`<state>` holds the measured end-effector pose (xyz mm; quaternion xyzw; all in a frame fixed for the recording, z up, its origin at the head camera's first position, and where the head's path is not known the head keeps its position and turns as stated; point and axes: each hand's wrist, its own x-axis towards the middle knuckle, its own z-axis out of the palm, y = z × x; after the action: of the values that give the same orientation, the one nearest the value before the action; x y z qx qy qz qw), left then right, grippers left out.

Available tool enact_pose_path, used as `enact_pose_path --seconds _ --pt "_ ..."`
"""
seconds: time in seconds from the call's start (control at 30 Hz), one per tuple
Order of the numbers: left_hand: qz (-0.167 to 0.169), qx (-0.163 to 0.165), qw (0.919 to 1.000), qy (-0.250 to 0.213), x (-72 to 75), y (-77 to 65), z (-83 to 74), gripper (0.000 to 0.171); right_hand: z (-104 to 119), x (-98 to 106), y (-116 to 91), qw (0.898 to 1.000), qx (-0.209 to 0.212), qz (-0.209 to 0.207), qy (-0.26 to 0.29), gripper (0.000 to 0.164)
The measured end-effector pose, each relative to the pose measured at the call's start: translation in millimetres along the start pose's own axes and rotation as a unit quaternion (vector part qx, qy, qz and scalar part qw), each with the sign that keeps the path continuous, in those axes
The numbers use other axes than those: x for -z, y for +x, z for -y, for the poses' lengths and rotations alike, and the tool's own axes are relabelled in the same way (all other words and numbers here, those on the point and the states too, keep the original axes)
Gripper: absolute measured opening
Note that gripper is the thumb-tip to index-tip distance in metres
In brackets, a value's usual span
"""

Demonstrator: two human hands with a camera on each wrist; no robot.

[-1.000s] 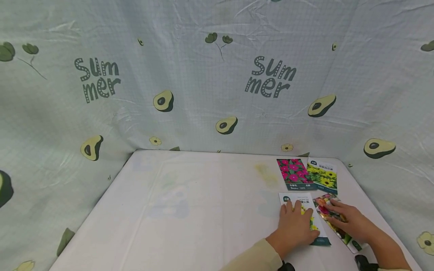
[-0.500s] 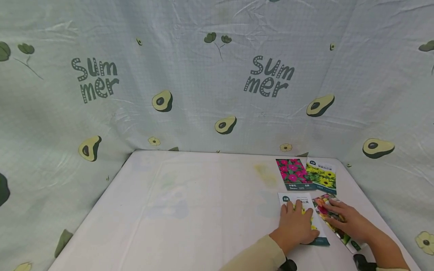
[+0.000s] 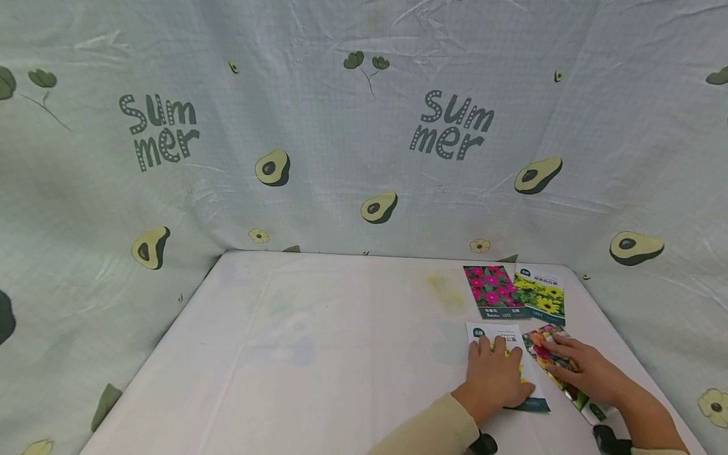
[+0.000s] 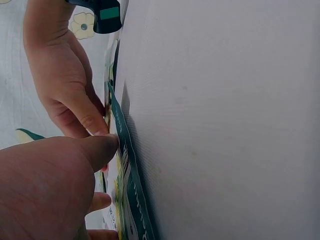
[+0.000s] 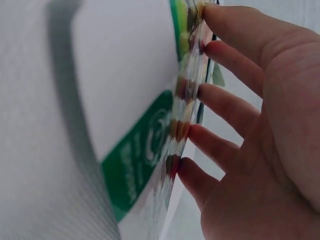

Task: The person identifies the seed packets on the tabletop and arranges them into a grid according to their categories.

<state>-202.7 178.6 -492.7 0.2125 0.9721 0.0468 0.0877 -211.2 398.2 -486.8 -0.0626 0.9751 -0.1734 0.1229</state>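
Observation:
Under my left hand [image 3: 493, 374] lies a white seed packet [image 3: 527, 374] with yellow flowers and a dark teal bottom strip. The spread fingers rest on its face, and the thumb touches its lower right edge. In the left wrist view the packet's teal strip [image 4: 131, 165] rises slightly off the table beside the thumb. My right hand [image 3: 594, 374] rests with extended fingers on a glossy seed packet [image 3: 539, 344] printed with mixed-colour flowers. This packet lies slanted to the right of the white one. The right wrist view shows fingertips [image 5: 197, 132] touching its crinkled clear surface.
Behind the hands, a seed packet with pink flowers [image 3: 491, 287] lies beside one with yellow daisies [image 3: 546, 297], their edges overlapping. They are near the back right corner of the white table [image 3: 318, 392]. A patterned cloth [image 3: 330, 126] hangs around the table's back and sides.
The lower end of the white packet under my left hand has shifted slightly left. My right hand and the two packets at the back have stayed in place.

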Motion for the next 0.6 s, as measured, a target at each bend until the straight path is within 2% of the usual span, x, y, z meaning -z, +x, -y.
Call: enact_pose_path --seconds 0.27,0.47,0.6 --pt "0.012 -0.003 0.9997 0.021 -5.9 2.6 1.3 0.064 -4.4 -3.3 1.8 1.0 0.01 -0.006 -0.002 0.072" --pt "0.014 -0.008 0.9998 0.01 -4.3 1.9 2.1 0.062 -4.9 -3.0 2.4 0.999 0.021 -0.017 -0.017 0.067" --pt "0.03 -0.011 0.9995 0.0 -1.4 0.9 2.8 0.062 -6.8 -3.5 1.3 0.999 0.026 -0.019 -0.022 0.067"
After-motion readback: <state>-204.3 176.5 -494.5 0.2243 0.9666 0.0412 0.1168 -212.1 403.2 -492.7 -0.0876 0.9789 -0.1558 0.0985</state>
